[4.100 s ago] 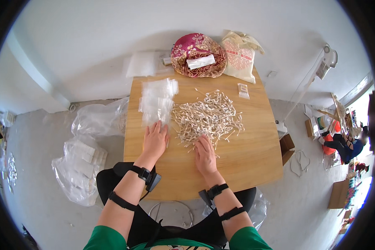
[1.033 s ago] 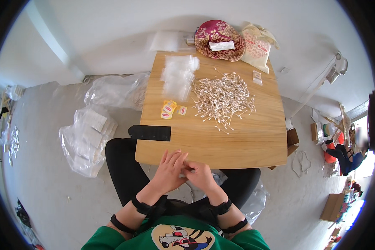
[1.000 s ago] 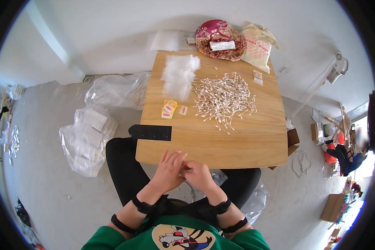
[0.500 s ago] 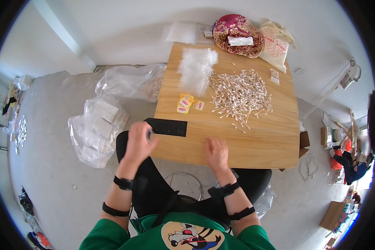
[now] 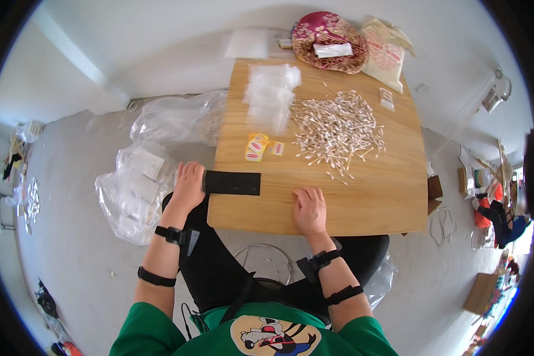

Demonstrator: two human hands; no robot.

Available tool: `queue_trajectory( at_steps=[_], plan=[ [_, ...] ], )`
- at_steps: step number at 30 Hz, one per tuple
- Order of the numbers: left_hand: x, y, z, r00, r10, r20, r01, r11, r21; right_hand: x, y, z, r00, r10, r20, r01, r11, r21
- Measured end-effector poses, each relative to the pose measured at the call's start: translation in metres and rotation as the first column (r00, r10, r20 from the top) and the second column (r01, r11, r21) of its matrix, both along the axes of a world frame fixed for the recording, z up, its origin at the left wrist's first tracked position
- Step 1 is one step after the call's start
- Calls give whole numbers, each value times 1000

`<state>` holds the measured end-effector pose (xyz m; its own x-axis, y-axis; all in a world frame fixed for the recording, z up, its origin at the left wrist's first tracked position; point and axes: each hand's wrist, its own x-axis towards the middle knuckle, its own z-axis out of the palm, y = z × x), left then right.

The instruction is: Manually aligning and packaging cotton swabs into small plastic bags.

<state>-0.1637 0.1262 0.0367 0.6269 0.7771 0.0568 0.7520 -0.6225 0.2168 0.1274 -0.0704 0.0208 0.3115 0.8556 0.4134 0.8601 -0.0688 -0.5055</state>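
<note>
A flat black rectangular piece lies at the table's left front edge. My left hand is at its left end, just off the table, with fingers bent and close together. What those fingers hold, if anything, is hidden. On the table's front edge rests my right hand, loosely closed, with nothing seen in it. Ahead of it spreads a large loose pile of cotton swabs. Small yellow and white packets or cards lie beyond the black piece, and clear plastic bags are stacked behind them.
At the table's back are a patterned red and gold cloth item and a cream cloth bag. A small packet lies at right. Large clear plastic sacks stand on the floor at left. A cardboard box is beside the right edge.
My left hand has moved left and slightly up, off the black piece's near corner to its left end. The right hand stays at the front edge. The whole view has shifted a little.
</note>
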Motion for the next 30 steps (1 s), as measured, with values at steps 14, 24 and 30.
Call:
queue_trajectory(
  at_steps=[14,24,30],
  plan=[
    [70,-36,2,964,21,-265,17,990,141,-2,-1,-1,998,4,-64,0,998,59],
    [78,-55,1,999,11,43,-3,984,-177,0,-3,-4,995,13,-96,-9,999,42],
    [102,-91,-17,864,-91,495,123,992,-33,57,-20,-10,939,-333,-90,343,927,149]
  ],
)
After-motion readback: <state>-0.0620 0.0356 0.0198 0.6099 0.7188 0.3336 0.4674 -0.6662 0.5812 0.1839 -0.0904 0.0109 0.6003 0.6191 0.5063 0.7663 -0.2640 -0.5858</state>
